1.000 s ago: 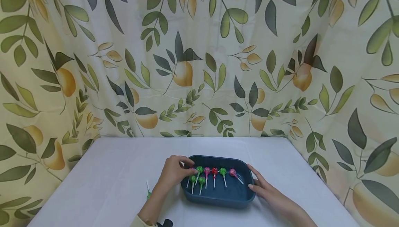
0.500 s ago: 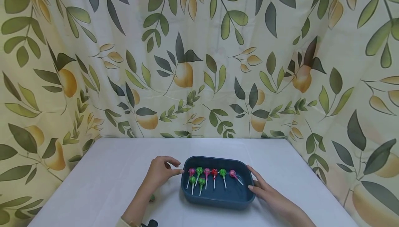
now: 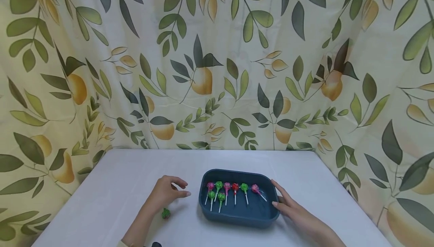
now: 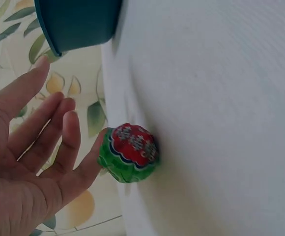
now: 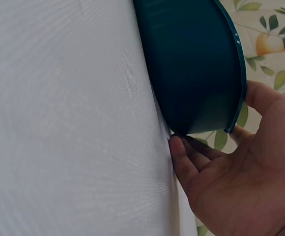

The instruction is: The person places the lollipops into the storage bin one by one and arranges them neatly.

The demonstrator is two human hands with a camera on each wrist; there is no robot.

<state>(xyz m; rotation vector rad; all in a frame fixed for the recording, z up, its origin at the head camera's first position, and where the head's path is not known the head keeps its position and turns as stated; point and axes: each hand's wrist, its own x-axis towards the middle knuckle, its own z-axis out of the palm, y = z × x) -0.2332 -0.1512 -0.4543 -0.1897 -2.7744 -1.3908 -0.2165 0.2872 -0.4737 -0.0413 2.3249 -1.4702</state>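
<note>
Over the table, left of a dark blue container (image 3: 237,217), my left hand (image 3: 166,192) hangs with loosely bent fingers and nothing between them. Beside it on the cloth lies a wrapped green lollipop (image 3: 165,213); the left wrist view shows its red-and-green head (image 4: 132,152) close to the fingers, its stick hidden. At the container's right end, my right hand (image 3: 288,203) holds the wall, with thumb at the rim and, in the right wrist view, lower fingers (image 5: 182,155) near the base. Several green and pink lollipops and a red lollipop (image 3: 235,189) lie inside the container.
A white cloth covers the table (image 3: 142,167). Behind and at both sides hangs a curtain (image 3: 217,118) printed with leaves and fruit. A small dark object (image 3: 156,244) shows at the left wrist.
My left hand has let go of a pink lollipop at the container's left end and drawn back left, out of the container. The right hand keeps its place.
</note>
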